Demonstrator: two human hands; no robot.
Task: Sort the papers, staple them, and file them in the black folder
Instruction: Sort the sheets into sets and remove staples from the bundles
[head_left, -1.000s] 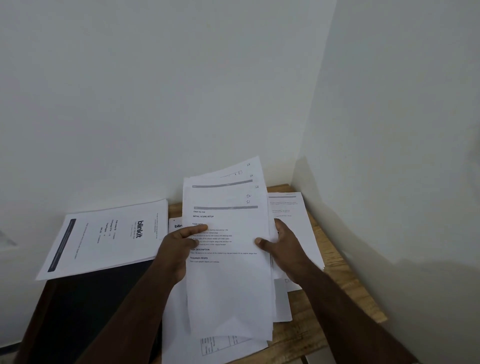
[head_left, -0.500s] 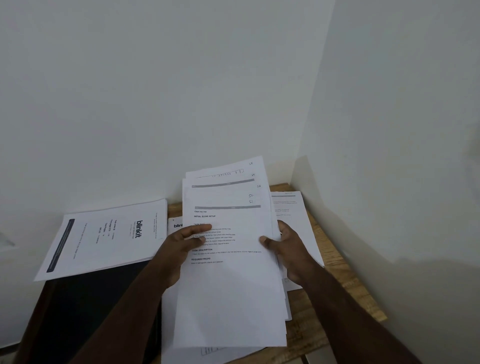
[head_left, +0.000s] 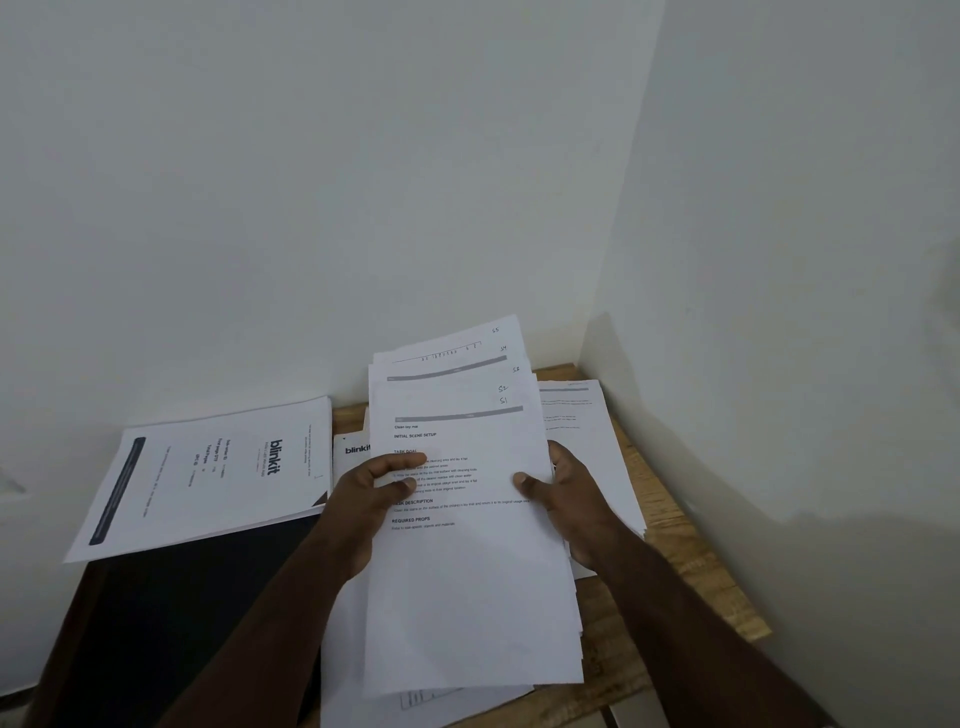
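So the wooden bench (head_left: 691, 587) is tucked into a wall corner and pretty well covered in paper, with the black folder (head_left: 171, 613) lying flat on its left side and well clear of the hands. A blinkit sheet (head_left: 208, 473) sits across the folder's far end and would need shifting before anything gets filed, and another loose pile (head_left: 587, 431) lies flat on the right by the wall. The stack being sorted (head_left: 467, 561) is held up off the bench in the middle, fanned so the handwritten S1 to S5 marks show at the top right corners. Left hand (head_left: 363, 499) grips the stack's left edge, thumb and a finger curled onto the front page; right hand (head_left: 571, 499) pinches the right edge, thumb on top. My take: the order looks right already, so the job now is squaring it up. Loosen both grips a touch, tap the bottom edge on the bench, and let the pages slide flush before stapling, or the staple will miss the back sheets. No stapler in sight that I can spot.
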